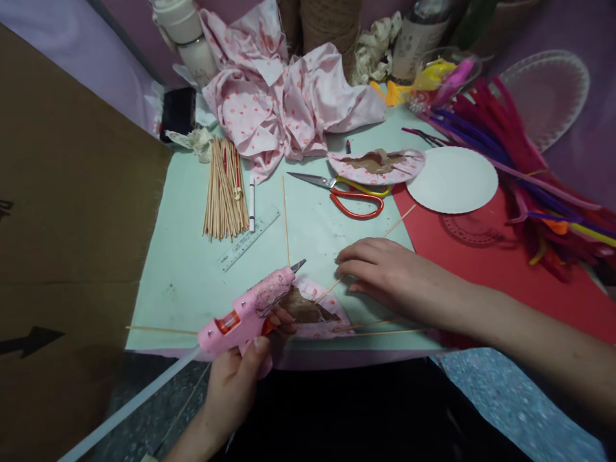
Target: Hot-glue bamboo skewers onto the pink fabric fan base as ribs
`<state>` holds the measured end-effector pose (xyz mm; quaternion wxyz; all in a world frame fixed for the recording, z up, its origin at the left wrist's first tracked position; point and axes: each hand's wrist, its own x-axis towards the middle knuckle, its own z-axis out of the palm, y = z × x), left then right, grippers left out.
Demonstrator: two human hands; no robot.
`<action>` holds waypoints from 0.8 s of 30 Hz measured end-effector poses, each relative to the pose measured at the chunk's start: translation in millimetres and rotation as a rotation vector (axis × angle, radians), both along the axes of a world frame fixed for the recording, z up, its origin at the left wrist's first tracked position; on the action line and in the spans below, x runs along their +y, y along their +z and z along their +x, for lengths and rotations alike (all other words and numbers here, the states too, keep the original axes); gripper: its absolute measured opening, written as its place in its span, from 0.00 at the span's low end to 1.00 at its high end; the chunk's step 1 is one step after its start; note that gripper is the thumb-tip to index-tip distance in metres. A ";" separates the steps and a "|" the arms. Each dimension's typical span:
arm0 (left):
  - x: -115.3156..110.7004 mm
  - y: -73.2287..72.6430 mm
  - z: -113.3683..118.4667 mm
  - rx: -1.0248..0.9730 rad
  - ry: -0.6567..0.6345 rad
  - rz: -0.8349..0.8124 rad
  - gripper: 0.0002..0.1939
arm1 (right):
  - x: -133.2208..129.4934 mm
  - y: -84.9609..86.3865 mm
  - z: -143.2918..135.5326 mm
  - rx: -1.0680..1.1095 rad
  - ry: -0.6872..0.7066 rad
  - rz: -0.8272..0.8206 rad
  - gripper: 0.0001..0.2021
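Observation:
My left hand (245,372) is wrapped round the handle of a pink glue gun (255,305), its nozzle pointing up and right. A long white glue stick (139,401) runs out of its back. Below the nozzle lies a fabric-covered piece (332,324) with a brown inside, and thin wooden sticks radiate from it. My right hand (373,273) is over one thin stick (401,220), which slants from the fabric piece up to the right; its fingers are bent together round this stick. The gun hides part of the fabric piece.
Scissors (359,204), a ruler (250,240), a marker (251,205) and a stick bundle (224,192) lie beyond my hands. Farther back are crumpled pink fabric (293,109) and another fabric-covered piece (414,165). A white disc (452,179), red sheet (529,289) and pipe cleaners (524,167) sit right.

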<state>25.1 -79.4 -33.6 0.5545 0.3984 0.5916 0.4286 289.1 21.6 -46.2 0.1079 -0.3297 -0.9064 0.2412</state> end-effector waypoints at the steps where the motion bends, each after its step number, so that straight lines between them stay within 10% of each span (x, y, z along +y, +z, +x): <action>1: 0.9 -0.3 -0.6 -0.001 -0.022 -0.007 0.15 | 0.9 -0.8 -1.0 -0.004 -0.005 -0.012 0.10; 24: -4.0 -12.6 -6.0 0.127 -0.024 -0.184 0.12 | 14.0 -3.3 -20.4 -0.222 0.082 -0.098 0.05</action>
